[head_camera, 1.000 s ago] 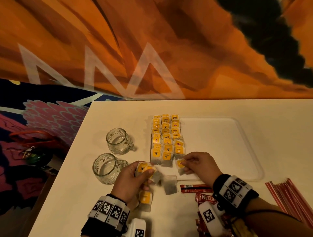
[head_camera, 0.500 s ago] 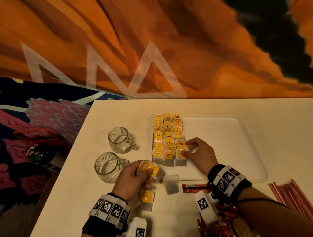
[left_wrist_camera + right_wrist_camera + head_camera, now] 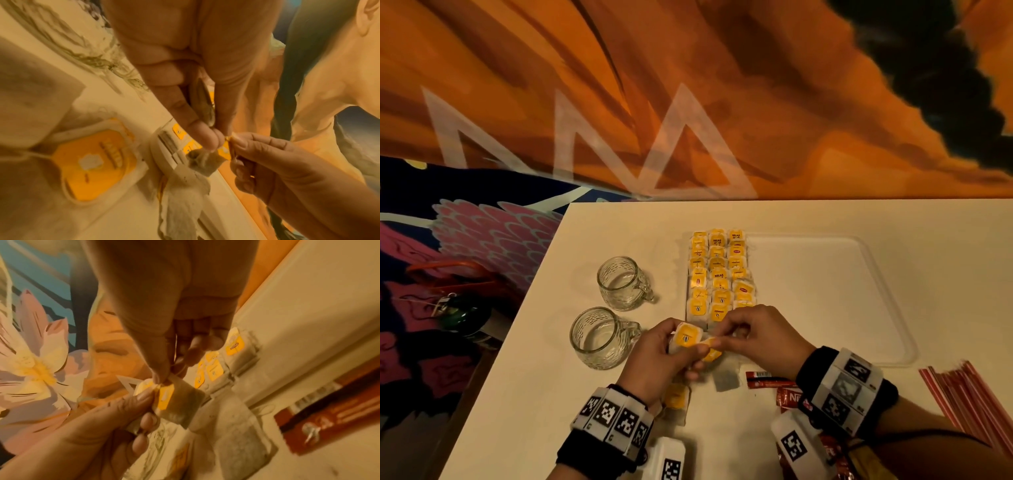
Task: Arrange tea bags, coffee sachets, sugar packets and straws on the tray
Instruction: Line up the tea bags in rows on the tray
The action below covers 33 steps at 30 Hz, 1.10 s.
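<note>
Several yellow-tagged tea bags lie in three rows on the left part of the white tray. Just in front of the tray's near-left corner, my left hand grips a small stack of tea bags. My right hand pinches the top edge of one tea bag from that stack, thumb against forefinger. Loose tea bags lie on the table under the hands. Red coffee sachets sit by my right wrist, and red straws lie at the far right.
Two empty glass mugs stand left of the tray. The white table's left edge drops to a patterned floor with a bag on it. An orange mural wall rises behind the table. The tray's right part is bare.
My right hand has come back from the tray's tea-bag rows to my left hand and now pinches a tea bag there. The left hand lifted its stack slightly toward it.
</note>
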Motion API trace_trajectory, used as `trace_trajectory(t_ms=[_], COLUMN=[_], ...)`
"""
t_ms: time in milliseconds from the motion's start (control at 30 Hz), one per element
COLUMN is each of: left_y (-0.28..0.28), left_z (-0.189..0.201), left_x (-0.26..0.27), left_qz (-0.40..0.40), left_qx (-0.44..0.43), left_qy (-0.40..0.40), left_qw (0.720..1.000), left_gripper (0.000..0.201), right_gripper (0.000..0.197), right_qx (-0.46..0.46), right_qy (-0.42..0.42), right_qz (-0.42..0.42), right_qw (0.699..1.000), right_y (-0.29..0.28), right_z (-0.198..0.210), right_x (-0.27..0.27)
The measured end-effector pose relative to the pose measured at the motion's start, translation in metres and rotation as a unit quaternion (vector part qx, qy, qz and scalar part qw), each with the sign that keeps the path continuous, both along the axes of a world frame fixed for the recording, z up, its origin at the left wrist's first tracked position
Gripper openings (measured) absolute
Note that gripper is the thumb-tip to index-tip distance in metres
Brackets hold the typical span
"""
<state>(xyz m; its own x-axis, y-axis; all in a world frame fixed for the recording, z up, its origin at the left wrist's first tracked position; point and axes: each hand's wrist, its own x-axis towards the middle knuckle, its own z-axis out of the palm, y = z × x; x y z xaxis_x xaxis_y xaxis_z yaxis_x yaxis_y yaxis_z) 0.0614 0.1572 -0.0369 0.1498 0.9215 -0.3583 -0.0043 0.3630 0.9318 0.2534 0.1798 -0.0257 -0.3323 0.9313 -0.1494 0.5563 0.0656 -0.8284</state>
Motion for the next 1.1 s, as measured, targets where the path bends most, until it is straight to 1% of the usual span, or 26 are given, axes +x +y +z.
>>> trace_trajectory(t_ms=[67,133,200,267,333,433,500,567,600,667,733,867,933,1033,1100], left_y=[-0.001,-0.002,-0.003,-0.002,-0.002,0.001,0.001,0.000,0.000,-0.001,-0.001,-0.001,-0.001,-0.001,0.000], left_z=[0.001,0.002,0.001,-0.001,-0.004,-0.013,-0.015,-0.016,-0.015,-0.014,-0.013,-0.014,-0.015,-0.015,-0.016], left_x=[0.001,0.002,0.003,0.003,0.000,-0.010,-0.015,-0.016,-0.016,-0.017,-0.016,-0.014,-0.012,-0.010,-0.011], left_qz=[0.012,0.029,0.049,0.068,0.069,0.029,0.009,0.005,0.010,0.026,0.037,0.064,0.072,0.081,0.069], left_qx=[-0.006,-0.014,-0.024,-0.029,-0.026,0.013,0.028,0.027,0.028,0.032,0.029,-0.001,-0.013,-0.024,-0.023], left_qy=[-0.021,-0.041,-0.061,-0.069,-0.054,0.039,0.066,0.067,0.065,0.060,0.053,0.017,0.008,0.006,0.015], left_qw=[1.000,0.999,0.997,0.995,0.996,0.999,0.997,0.997,0.997,0.997,0.998,0.998,0.997,0.996,0.997], left_gripper=[0.014,0.011,0.012,0.016,0.018,0.022,0.026,0.025,0.021,0.015,0.015,0.013,0.012,0.015,0.015], right_gripper=[0.008,0.009,0.009,0.006,0.005,0.005,0.005,0.004,0.005,0.005,0.008,0.013,0.013,0.010,0.008], right_qx=[0.018,0.058,0.083,0.084,0.056,-0.010,-0.053,-0.088,-0.099,-0.113,-0.123,-0.173,-0.176,-0.139,-0.125], right_qy=[0.000,-0.005,-0.017,-0.028,-0.022,0.019,0.047,0.068,0.074,0.086,0.104,0.147,0.131,0.094,0.082], right_qz=[-0.019,-0.064,-0.108,-0.127,-0.130,-0.140,-0.146,-0.155,-0.162,-0.178,-0.189,-0.170,-0.162,-0.187,-0.201], right_qw=[1.000,0.996,0.990,0.988,0.990,0.990,0.987,0.982,0.979,0.974,0.969,0.959,0.962,0.968,0.968], right_y=[0.002,0.008,0.015,0.018,0.016,0.008,0.002,0.000,0.000,0.001,0.004,0.006,0.008,0.013,0.016], right_z=[0.002,0.004,0.004,0.002,-0.004,-0.016,-0.024,-0.032,-0.035,-0.040,-0.041,-0.037,-0.037,-0.041,-0.041], right_x=[0.007,0.018,0.031,0.040,0.044,0.043,0.042,0.042,0.042,0.042,0.041,0.037,0.036,0.039,0.040])
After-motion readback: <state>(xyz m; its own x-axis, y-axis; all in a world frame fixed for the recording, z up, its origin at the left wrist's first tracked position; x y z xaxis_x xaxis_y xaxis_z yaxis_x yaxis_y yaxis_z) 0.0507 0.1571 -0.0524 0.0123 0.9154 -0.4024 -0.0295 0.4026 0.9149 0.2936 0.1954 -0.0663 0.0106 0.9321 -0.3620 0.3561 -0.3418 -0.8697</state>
